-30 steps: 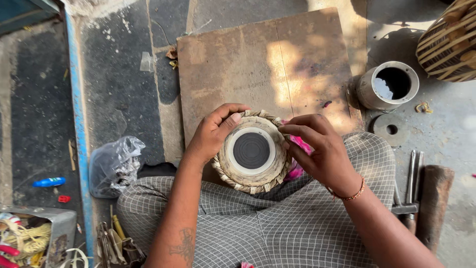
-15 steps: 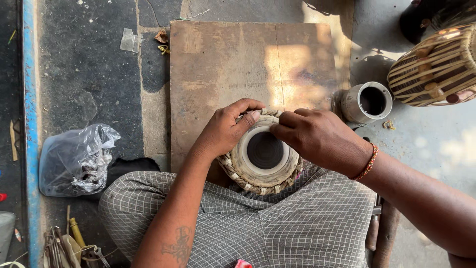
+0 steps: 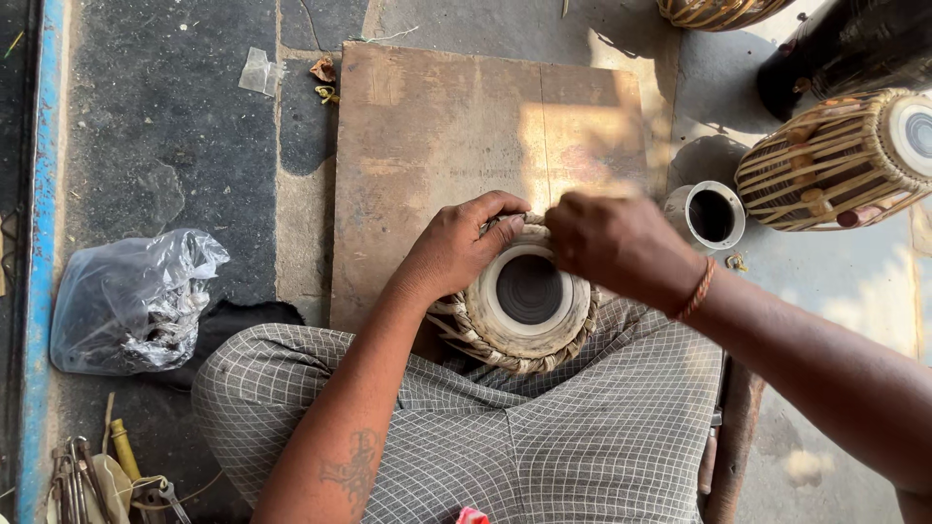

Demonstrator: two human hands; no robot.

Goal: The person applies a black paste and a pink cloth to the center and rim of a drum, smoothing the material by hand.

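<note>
**Both hands at the far rim of a small drum held in the lap**

Far left: a blue painted strip (image 3: pixel 39 243) runs along the edge of the dark floor (image 3: pixel 155 146). A crumpled clear plastic bag (image 3: pixel 131 301) lies on the floor near that strip. Below it, in the near-left corner of the view, a loose bundle of tools and cord (image 3: pixel 97 480); details too small to read.

Centre: a worn wooden board (image 3: pixel 437 136) lies flat on the floor, its near edge hidden behind the hands. The small drum (image 3: pixel 524 306) sits in the person's lap on checked cloth (image 3: pixel 544 437), head facing up, pale skin with a dark round patch in the middle and a braided ring around the rim. It overlaps the near edge of the board.

Left hand (image 3: pixel 456 247): fingers curled over the drum's far-left rim, grip closed on the braid. Right hand (image 3: pixel 607 243): motion-blurred, fingers bunched at the far rim just beside the left fingertips; pinching at the braid, but what it grips I cannot tell. A band sits on the right wrist.

Right: a small open-topped cup (image 3: pixel 714 215) stands on the floor beside the board's right edge. Further right, a larger strapped drum (image 3: pixel 835 160) lies on its side.
</note>
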